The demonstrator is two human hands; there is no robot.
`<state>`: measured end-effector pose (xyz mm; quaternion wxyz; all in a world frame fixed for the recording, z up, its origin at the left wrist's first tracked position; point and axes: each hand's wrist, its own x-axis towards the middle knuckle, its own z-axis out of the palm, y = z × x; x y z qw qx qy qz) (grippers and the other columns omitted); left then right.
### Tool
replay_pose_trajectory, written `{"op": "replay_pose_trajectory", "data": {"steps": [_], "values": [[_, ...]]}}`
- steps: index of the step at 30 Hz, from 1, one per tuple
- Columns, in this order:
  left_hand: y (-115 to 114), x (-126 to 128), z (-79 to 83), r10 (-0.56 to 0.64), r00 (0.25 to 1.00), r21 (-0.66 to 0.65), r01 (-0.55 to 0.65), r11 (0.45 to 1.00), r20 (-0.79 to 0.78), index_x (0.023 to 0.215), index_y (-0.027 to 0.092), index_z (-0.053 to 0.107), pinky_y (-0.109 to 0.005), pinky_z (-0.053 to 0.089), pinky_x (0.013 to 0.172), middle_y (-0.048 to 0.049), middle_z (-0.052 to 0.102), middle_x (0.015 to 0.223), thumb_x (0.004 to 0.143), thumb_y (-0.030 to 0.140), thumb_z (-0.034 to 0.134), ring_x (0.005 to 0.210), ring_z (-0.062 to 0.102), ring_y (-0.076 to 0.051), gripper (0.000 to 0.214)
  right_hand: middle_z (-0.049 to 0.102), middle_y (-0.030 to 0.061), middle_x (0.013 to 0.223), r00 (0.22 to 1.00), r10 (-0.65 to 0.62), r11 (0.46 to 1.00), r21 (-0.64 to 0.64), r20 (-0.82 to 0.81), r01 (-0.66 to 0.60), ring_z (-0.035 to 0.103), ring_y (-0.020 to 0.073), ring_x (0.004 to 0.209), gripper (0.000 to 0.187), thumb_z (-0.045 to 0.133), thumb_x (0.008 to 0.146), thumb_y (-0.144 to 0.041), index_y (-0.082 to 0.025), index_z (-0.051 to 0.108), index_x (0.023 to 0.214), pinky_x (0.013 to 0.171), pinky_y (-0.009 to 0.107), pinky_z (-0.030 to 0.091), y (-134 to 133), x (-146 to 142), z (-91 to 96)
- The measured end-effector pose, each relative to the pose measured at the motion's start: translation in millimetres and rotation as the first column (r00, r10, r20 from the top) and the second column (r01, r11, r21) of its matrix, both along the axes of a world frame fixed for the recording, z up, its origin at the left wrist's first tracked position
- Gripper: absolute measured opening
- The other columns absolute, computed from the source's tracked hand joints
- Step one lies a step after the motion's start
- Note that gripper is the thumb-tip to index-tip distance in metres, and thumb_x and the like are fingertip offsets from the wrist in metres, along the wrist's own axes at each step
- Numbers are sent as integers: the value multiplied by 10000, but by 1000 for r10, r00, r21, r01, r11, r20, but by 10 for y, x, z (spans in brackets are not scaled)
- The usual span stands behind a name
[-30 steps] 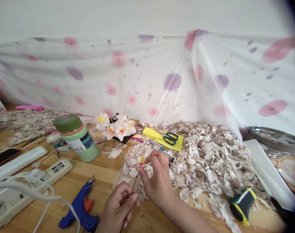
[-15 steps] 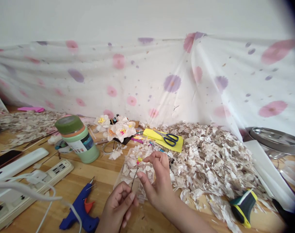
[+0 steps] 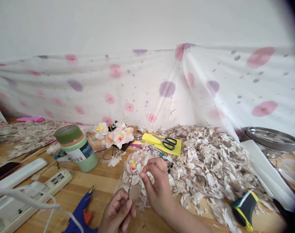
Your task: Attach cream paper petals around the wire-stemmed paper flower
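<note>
Flower on wire: a small paper flower with a yellow and pink centre sits atop a thin dark wire stem, held upright just between the two hands.
Left hand: the left hand has thumb and fingers pinched shut on the bottom of the wire stem, low and close to the viewer.
Right hand: the right hand is raised just right of the flower, fingertips curled in together at the petals; whether they grip a petal I cannot tell.
Under the hands: a clear tray of petals lies on the wooden bench, right behind the flower.
Right of the hands: a broad heap of pale paper scraps, with a yellow-and-black tool at its near edge.
Beyond the hands: blue scissors on a yellow sheet, and a cluster of finished flowers.
Left of the hands: a blue glue gun nearby; farther off a green jar and a white power strip.
Far back: a spotted sheer cloth.
</note>
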<state>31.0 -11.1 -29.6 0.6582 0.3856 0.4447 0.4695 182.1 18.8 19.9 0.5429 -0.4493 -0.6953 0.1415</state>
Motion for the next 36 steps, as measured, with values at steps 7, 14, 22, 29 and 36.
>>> {"op": "replay_pose_trajectory", "data": {"steps": [7,14,22,29,36], "values": [[4,-19,-70,-30,996,71,36,997,-82,670,190,477,-93,168,279,45,607,545,708,545,657,278,275,20,400,502,31,850,996,-61,997,-53,62,64,465,212,844,243,685,772,-322,-187,485,755,766,347,339,-17,-58,-46],[-8,-4,-144,3,993,108,10,994,-119,672,196,473,-106,178,274,34,617,567,717,535,652,276,310,4,386,540,36,828,992,-90,972,-210,90,107,482,227,841,282,775,670,-306,-176,531,725,767,346,337,-2,-105,-22],[-56,69,-94,52,986,107,-35,994,-157,663,189,495,-103,191,277,43,607,541,688,547,671,280,329,-1,400,548,32,763,999,-41,955,-295,3,40,494,204,790,167,642,788,-223,-172,525,680,740,318,347,12,-128,-83],[-58,85,-65,43,985,109,-25,994,-170,651,188,499,-113,183,283,46,594,540,684,550,672,282,310,1,403,527,17,733,996,-4,967,-255,-88,-18,494,185,767,237,493,897,-283,-184,519,683,752,308,371,25,-131,-147],[-76,101,-76,82,981,99,-65,993,-175,655,187,507,-111,153,291,58,575,525,678,552,677,281,296,7,404,559,7,741,984,-19,983,-185,-178,-15,518,173,787,247,479,909,-314,-204,556,700,773,282,379,-3,-152,-180]]}}
